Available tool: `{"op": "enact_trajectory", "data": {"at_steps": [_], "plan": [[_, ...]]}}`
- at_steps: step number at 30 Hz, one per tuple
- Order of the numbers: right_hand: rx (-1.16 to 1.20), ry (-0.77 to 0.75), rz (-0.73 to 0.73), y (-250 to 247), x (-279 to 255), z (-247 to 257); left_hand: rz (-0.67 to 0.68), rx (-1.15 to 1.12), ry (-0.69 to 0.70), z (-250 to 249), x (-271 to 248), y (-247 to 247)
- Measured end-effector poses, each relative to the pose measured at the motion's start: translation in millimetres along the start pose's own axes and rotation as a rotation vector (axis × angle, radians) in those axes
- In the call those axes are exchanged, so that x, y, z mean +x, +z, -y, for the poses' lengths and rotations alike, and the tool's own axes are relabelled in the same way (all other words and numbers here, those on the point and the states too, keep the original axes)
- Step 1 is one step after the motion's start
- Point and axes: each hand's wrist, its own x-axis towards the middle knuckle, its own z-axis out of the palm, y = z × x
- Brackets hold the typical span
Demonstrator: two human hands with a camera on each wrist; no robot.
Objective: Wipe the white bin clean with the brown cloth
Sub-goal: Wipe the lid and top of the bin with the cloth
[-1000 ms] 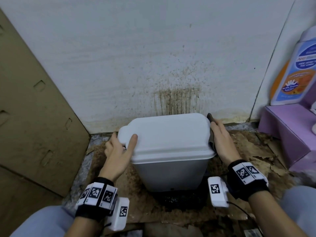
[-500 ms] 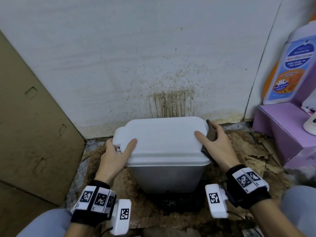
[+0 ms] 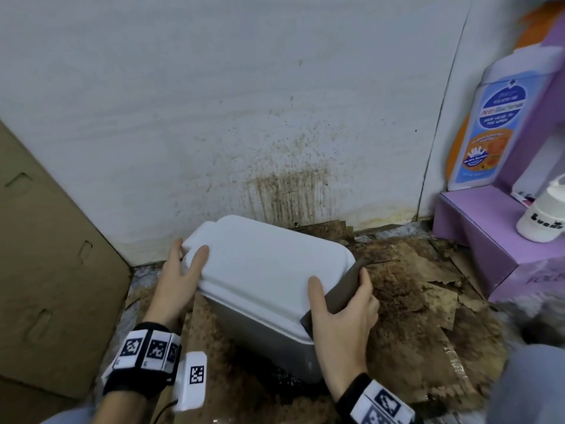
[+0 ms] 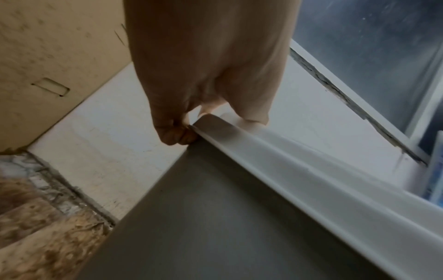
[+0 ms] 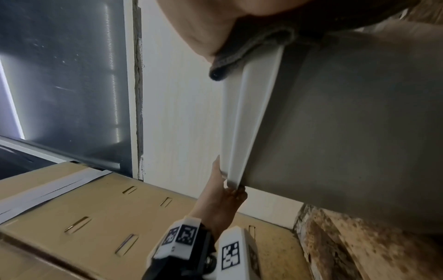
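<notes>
The white bin [image 3: 263, 270] stands on the dirty floor, turned at an angle to the wall, its lid down. My left hand [image 3: 183, 270] grips the lid's far left end, thumb on top and fingers curled under the rim [image 4: 311, 180]. My right hand [image 3: 342, 307] grips the near right end of the lid through the brown cloth [image 3: 345, 286], thumb lying on the lid top. In the right wrist view the cloth [image 5: 239, 56] is bunched between palm and rim, above the bin's grey side wall [image 5: 347, 123]. The bin's far side is hidden.
A cardboard panel [image 3: 46, 240] leans at the left. The white wall [image 3: 290, 194] behind the bin is splashed brown. Torn stained cardboard [image 3: 412, 286] covers the floor. At the right, a purple box [image 3: 483, 240] carries a white bottle [image 3: 544, 218] and a bottle-shaped sign [image 3: 495, 117].
The bin has swung round, its right end coming away from the wall toward me. My right thumb has moved onto the lid, with the cloth still in that hand.
</notes>
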Motion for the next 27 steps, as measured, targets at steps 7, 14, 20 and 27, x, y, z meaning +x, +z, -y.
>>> {"op": "enact_trajectory", "data": {"at_steps": [7, 14, 20, 27], "plan": [[0.029, -0.03, 0.032, -7, 26, 1, -0.177, -0.072, -0.025, 9, -15, 20], [0.043, -0.053, 0.231, -20, 78, -5, -0.291, -0.19, -0.157, -7, -61, 56], [-0.049, -0.121, 0.48, -33, 109, 9, -0.198, -0.388, -0.071, -29, -102, 85], [-0.119, -0.179, 0.543, -36, 112, 10, -0.166, -0.474, -0.011, -27, -110, 91]]}}
